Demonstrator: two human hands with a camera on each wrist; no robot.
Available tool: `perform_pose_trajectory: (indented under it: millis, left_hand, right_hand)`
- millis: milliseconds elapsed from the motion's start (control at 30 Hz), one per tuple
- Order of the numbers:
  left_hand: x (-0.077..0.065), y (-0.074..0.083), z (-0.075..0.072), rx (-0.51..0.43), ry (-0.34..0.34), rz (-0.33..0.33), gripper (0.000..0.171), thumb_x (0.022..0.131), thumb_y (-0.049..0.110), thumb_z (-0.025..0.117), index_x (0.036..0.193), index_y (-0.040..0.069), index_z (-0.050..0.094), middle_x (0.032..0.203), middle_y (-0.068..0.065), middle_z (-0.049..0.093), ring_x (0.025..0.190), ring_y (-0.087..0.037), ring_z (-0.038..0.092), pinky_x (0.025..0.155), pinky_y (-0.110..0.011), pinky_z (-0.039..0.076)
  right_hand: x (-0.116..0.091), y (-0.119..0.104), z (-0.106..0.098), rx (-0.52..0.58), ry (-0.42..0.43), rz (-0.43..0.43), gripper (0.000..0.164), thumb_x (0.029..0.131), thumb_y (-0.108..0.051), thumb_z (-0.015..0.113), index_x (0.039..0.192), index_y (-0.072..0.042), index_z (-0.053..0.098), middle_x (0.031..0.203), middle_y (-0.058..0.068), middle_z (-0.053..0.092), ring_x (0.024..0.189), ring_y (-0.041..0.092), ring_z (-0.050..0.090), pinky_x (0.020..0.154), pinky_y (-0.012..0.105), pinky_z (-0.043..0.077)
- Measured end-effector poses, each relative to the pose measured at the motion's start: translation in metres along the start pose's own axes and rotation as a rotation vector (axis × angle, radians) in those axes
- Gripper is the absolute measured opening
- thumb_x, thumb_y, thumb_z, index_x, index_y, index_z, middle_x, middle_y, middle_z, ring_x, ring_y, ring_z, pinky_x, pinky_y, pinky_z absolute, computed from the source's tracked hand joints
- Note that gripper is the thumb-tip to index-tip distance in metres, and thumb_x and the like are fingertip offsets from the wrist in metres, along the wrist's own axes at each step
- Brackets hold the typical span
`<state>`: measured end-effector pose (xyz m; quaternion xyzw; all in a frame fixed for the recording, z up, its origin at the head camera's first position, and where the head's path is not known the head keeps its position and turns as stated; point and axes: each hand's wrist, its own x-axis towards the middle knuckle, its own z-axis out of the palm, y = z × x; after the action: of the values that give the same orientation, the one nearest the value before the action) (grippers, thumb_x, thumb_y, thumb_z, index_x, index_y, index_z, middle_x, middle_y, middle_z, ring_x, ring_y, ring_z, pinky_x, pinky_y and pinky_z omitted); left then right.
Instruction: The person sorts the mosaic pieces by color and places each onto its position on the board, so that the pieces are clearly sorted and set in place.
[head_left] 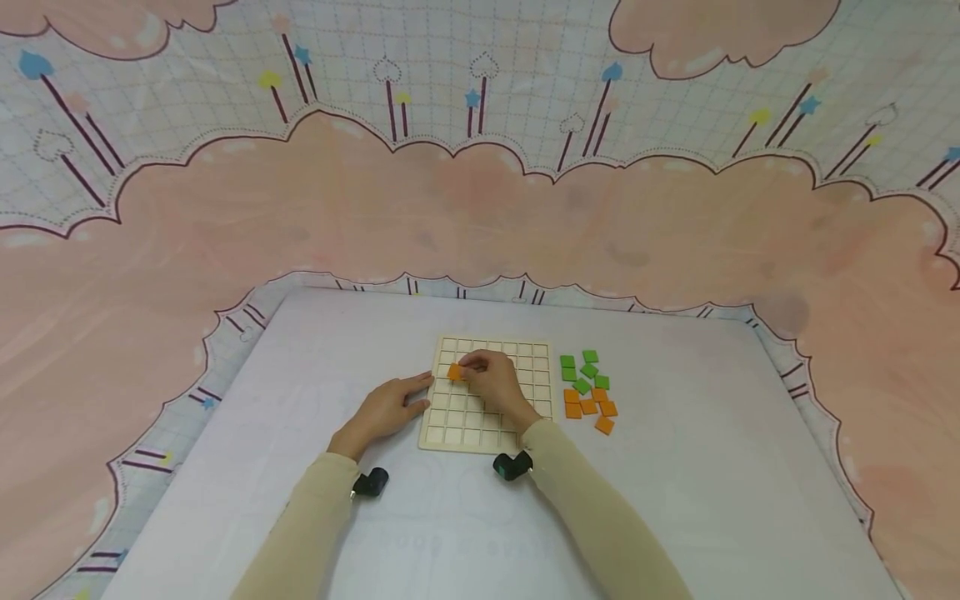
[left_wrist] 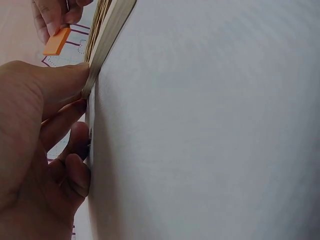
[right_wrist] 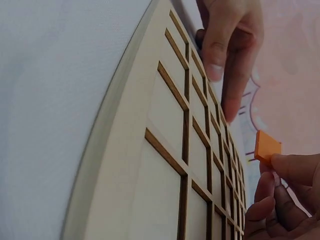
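A pale wooden board [head_left: 453, 419] with a grid of recessed square cells lies on the white table. My right hand [head_left: 495, 383] is over its upper left part and pinches a square orange tile [head_left: 454, 372] between thumb and fingers. In the right wrist view, that orange tile [right_wrist: 268, 145] is raised above the grid. My left hand [head_left: 386, 408] rests at the board's left side, thumb and forefinger spread and touching its edge. The left wrist view shows the thumb against the board's side [left_wrist: 112, 40], with the other fingers bent below.
Right of the board lie several loose green tiles [head_left: 589, 369], with several orange tiles [head_left: 588, 407] just nearer to me. Black wrist cameras sit at the left cuff [head_left: 371, 482] and right cuff [head_left: 512, 467]. Patterned cloth [head_left: 480, 217] surrounds the white tabletop [head_left: 675, 467].
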<state>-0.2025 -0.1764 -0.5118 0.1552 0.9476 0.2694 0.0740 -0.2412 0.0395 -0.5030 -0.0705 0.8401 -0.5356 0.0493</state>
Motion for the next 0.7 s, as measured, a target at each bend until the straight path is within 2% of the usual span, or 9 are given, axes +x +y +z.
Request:
perform_pose_trajectory:
  millis: [367,467,567,633,700]
  left_hand:
    - [0.0,0.002,0.0,-0.01,0.002,-0.004,0.05,0.095,0.027,0.065,0.143,0.016,0.053,0.15,0.003,0.049,0.069,-0.011,0.044,0.067,-0.028,0.038]
    - [-0.001,0.002,0.0,0.0,0.003,0.003,0.051,0.095,0.026,0.065,0.143,0.015,0.052,0.151,0.003,0.049,0.074,-0.011,0.048,0.073,-0.032,0.044]
    - [-0.001,0.001,0.001,0.014,0.007,0.012,0.05,0.095,0.026,0.064,0.143,0.015,0.052,0.151,0.002,0.048,0.087,-0.014,0.056,0.086,-0.04,0.05]
    - [-0.001,0.001,0.001,0.011,0.009,0.015,0.051,0.096,0.026,0.064,0.143,0.014,0.051,0.152,0.002,0.048,0.103,-0.021,0.063,0.096,-0.046,0.05]
    - [-0.002,0.0,0.001,0.009,0.01,0.014,0.051,0.096,0.026,0.064,0.143,0.014,0.051,0.152,0.001,0.047,0.117,-0.027,0.061,0.102,-0.049,0.047]
  right_hand:
    - [0.0,-0.006,0.008,-0.028,-0.017,0.035,0.009,0.091,-0.01,0.068,0.098,-0.01,0.074,0.099,0.005,0.073,0.089,0.016,0.065,0.084,0.031,0.055]
    - [0.002,-0.005,0.009,-0.046,-0.009,0.027,0.008,0.091,-0.009,0.069,0.097,-0.011,0.075,0.099,0.004,0.073,0.09,0.015,0.065,0.085,0.032,0.055]
    - [0.004,-0.005,0.011,-0.06,0.0,0.005,0.009,0.091,-0.009,0.068,0.097,-0.011,0.075,0.099,0.004,0.073,0.092,0.017,0.065,0.085,0.033,0.055]
    - [0.006,-0.005,0.012,-0.066,0.006,-0.009,0.009,0.091,-0.009,0.068,0.097,-0.01,0.075,0.099,0.005,0.073,0.093,0.018,0.066,0.086,0.035,0.055]
    - [0.008,-0.004,0.014,-0.077,0.011,-0.017,0.01,0.09,-0.009,0.067,0.096,-0.01,0.075,0.098,0.005,0.073,0.092,0.017,0.065,0.085,0.034,0.055]
